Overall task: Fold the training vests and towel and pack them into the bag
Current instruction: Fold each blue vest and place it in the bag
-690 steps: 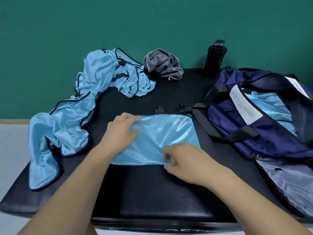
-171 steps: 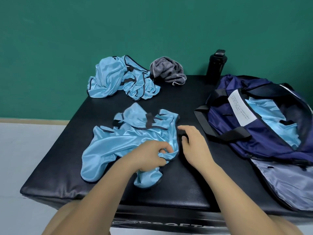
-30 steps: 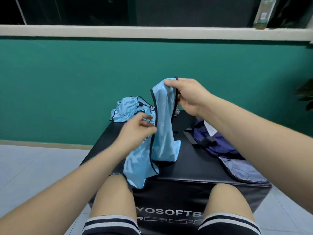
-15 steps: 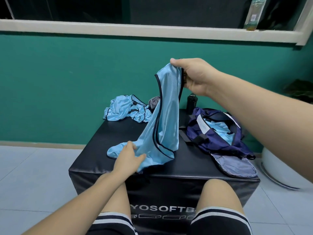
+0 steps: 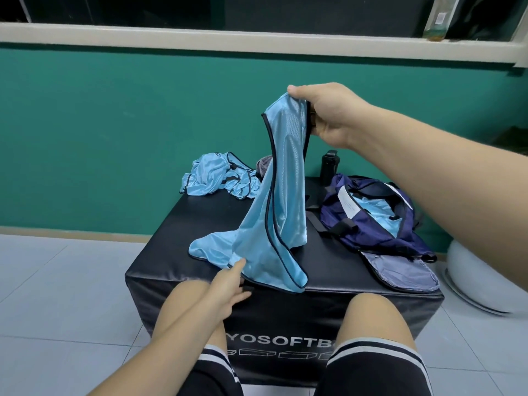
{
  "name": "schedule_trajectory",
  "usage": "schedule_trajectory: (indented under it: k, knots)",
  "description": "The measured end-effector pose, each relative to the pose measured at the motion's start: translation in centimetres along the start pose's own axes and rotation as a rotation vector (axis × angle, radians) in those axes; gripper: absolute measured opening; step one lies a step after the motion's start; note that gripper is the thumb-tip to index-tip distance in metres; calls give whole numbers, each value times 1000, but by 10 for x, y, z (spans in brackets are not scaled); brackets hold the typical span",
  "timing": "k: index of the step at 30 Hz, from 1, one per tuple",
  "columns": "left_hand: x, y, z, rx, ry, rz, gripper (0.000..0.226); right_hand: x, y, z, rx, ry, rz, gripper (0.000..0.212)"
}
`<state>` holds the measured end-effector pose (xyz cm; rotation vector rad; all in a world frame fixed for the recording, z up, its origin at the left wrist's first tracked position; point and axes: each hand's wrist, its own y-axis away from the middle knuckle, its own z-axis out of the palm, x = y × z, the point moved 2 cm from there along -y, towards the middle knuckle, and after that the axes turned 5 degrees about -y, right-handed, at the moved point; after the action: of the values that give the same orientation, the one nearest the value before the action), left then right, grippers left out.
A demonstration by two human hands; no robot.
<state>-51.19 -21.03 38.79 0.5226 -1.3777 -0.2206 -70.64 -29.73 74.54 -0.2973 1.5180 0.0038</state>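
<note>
So the person's right hand (image 5: 328, 115) is way up, arm stretched forward, thumb and curled fingers pinching the top edge of a light blue vest (image 5: 285, 181). It hangs straight down below those fingers and its bottom pools on the black box (image 5: 177, 270). The left hand (image 5: 228, 290) sits low over the knee, fingers pretty much straight and loose, thumb tip just touching the vest's hem, and the navy bag (image 5: 368, 227) lies open, well right of those fingers.

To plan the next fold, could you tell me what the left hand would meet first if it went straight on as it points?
Probably the light blue vest, whose lower edge lies on the black box just ahead of the left hand; depth is unclear.
</note>
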Motion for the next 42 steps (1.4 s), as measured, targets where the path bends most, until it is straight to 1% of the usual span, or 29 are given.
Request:
schedule_trajectory:
  k: [2,7,8,11,12,13,18,22,26,28,30,32,37,42]
  knots:
    - [0,-7,4,-20,41,11,55,-4,3,2,-3,19,-15,19]
    - [3,-5,1,-11,156,3,41,-9,2,5,14,70,-23,15]
    - [-3,-1,1,-16,175,-19,44,-10,2,7,17,76,-22,15]
    - [-27,13,7,-43,214,-91,67,-10,0,12,15,79,-17,15]
    - [-35,17,11,-54,214,-106,70,-9,0,15,13,80,-13,15]
    - [-43,21,15,-67,204,-121,69,-8,1,18,9,82,-10,15]
    - [-70,33,36,-150,132,-182,51,-5,3,26,0,97,-1,17]
    - [-85,38,56,-221,53,-219,44,-7,3,29,9,82,-9,17]
    - [-84,38,78,-261,28,-174,37,-11,3,28,12,90,-17,16]
    - [-78,35,88,-275,57,-143,40,-12,3,28,7,100,-19,16]
    - [-74,28,96,-251,108,-120,45,-12,3,28,4,113,-19,17]
    - [-71,20,102,-192,186,-106,48,-13,3,28,6,112,-18,20]
    - [-66,-3,104,-2,335,-117,37,-12,1,23,9,117,-13,18]
    - [-56,-9,104,106,434,-59,41,-16,2,19,15,116,-17,24]
